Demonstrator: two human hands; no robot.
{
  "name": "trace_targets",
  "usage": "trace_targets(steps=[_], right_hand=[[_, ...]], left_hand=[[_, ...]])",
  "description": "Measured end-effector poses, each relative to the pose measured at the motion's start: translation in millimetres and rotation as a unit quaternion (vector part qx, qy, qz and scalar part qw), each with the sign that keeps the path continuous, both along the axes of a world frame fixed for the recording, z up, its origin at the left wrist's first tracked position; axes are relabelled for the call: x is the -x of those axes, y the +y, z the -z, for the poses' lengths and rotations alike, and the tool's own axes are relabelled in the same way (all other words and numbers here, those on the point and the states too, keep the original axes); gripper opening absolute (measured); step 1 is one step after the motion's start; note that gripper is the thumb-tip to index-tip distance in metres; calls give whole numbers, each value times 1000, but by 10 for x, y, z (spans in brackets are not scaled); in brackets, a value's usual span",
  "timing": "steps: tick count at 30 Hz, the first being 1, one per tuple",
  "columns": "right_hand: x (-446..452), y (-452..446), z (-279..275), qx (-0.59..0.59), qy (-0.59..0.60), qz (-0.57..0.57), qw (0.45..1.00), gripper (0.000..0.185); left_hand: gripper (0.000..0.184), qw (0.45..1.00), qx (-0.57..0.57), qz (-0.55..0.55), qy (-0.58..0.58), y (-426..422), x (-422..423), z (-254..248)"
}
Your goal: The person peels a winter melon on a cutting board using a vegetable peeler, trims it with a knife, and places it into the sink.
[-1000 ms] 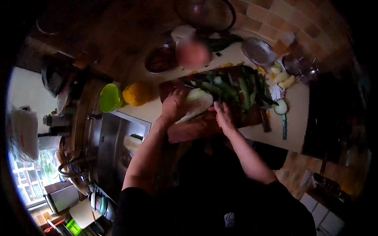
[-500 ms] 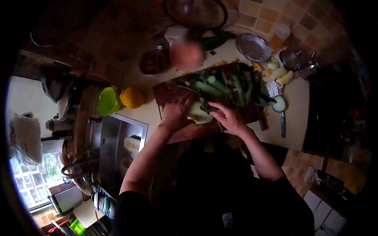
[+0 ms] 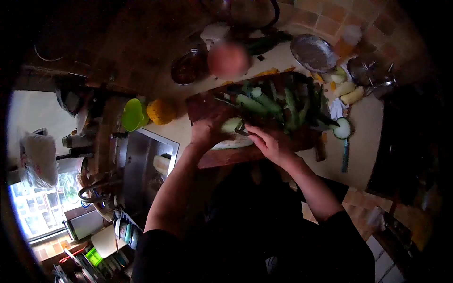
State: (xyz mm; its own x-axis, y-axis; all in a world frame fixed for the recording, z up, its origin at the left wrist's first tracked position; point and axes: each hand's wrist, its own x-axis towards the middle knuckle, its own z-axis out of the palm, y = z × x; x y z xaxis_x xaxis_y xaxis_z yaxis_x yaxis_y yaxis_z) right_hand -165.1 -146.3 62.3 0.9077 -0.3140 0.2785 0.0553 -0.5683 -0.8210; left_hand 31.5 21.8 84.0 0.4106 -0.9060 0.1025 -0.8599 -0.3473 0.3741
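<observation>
A brown cutting board (image 3: 207, 161) lies in front of me. Near its left side my left hand (image 3: 206, 133) is closed on a pale green vegetable piece (image 3: 231, 125). My right hand (image 3: 273, 145) is closed at the right end of that piece, fingers together; whatever it may grip is dark and too small to name. Below them lies another pale piece (image 3: 232, 143) on the board. Several long green vegetable pieces (image 3: 255, 104) are heaped on the board's upper right part. A knife handle (image 3: 320, 150) seems to stick out at the right edge.
Left of the board are a green bowl (image 3: 134, 115), an orange-yellow item (image 3: 161, 111) and a metal sink (image 3: 135, 160). Behind it stand a dark bowl (image 3: 188, 67) and a metal plate (image 3: 313, 53). A peeler-like tool (image 3: 345, 155) and pale vegetables (image 3: 352, 95) lie right.
The pale piece has been turned and shifted between my hands, and a second pale piece now shows below it. My right hand's fingers have closed in toward the piece.
</observation>
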Motion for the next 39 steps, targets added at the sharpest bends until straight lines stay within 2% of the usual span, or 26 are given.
trace_targets(steps=[3, 6, 10, 14, 16, 19, 22, 25, 28, 30, 33, 34, 36, 38, 39], right_hand=[[29, 50, 51, -20, -1, 4, 1000, 32], [66, 40, -26, -14, 5, -4, 1000, 34], [160, -4, 20, 45, 40, -21, 998, 35], [172, -64, -72, 52, 40, -34, 997, 36], [102, -85, -84, 47, 6, -24, 999, 35], [46, -126, -56, 66, 72, -22, 995, 36], [335, -80, -41, 66, 46, 7, 997, 35], [978, -39, 295, 23, 150, -17, 988, 33], [861, 24, 324, -38, 9, 111, 993, 33], [459, -23, 214, -45, 31, 104, 993, 31], [-3, -113, 108, -34, 92, 81, 992, 30], [-50, -73, 100, -31, 119, 68, 990, 30], [119, 16, 102, 63, 31, 101, 992, 31], [215, 115, 123, 30, -13, 99, 995, 32], [289, 227, 156, 10, 1, 100, 995, 32]], left_hand=[[75, 998, -44, -20, 32, -29, 45, -107], [71, 998, -52, -41, 15, 7, 56, -36], [63, 999, -34, -10, 32, 6, 10, 21], [61, 999, -8, 21, 30, -8, -66, 115], [62, 998, 4, 44, 34, -80, -73, 39], [61, 996, 24, 82, 25, -215, -29, -150], [61, 997, 27, 70, -34, -249, -33, -295], [64, 997, -2, 53, -52, -229, -84, -257], [70, 998, -34, 34, -42, -230, -63, -222], [73, 997, -36, 54, -42, -330, -92, -316], [73, 992, 3, 66, -111, -379, -35, -391], [73, 995, -3, 61, -82, -319, 1, -346], [72, 998, -5, 54, -33, -280, 1, -238], [71, 998, -10, 59, 7, -295, -26, -233], [70, 997, -20, 69, 31, -232, 3, -249]])
